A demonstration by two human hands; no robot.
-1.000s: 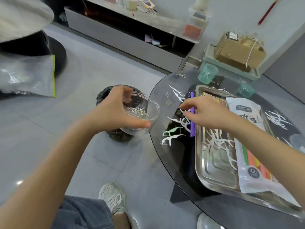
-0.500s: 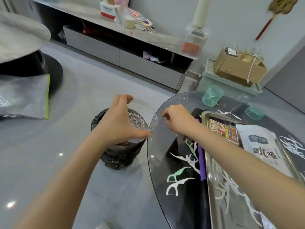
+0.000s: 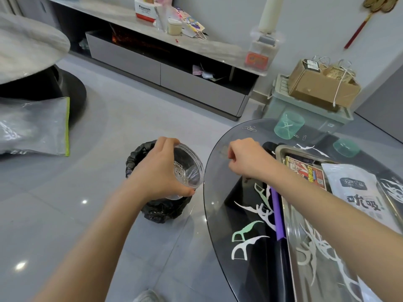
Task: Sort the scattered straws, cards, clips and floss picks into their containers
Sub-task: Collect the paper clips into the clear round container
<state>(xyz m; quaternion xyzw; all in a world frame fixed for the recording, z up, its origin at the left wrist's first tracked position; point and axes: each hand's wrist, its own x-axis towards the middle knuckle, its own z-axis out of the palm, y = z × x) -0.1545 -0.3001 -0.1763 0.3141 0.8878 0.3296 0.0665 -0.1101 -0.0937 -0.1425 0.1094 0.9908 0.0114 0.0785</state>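
Hold the jar (image 3: 192,171) just off the tabletop's (image 3: 220,192) left edge, left grip (image 3: 159,175) wrapped round its wall, clips (image 3: 180,170) inside. Its long axis is tipped well over, mouth toward the tabletop. Your right grip (image 3: 246,158) curls at that edge; whether it pinches a clip I cannot tell. Release only over the mouth.

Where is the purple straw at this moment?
In the head view, the purple straw lies on the glass table, right of centre, between the white floss picks and the metal tray.
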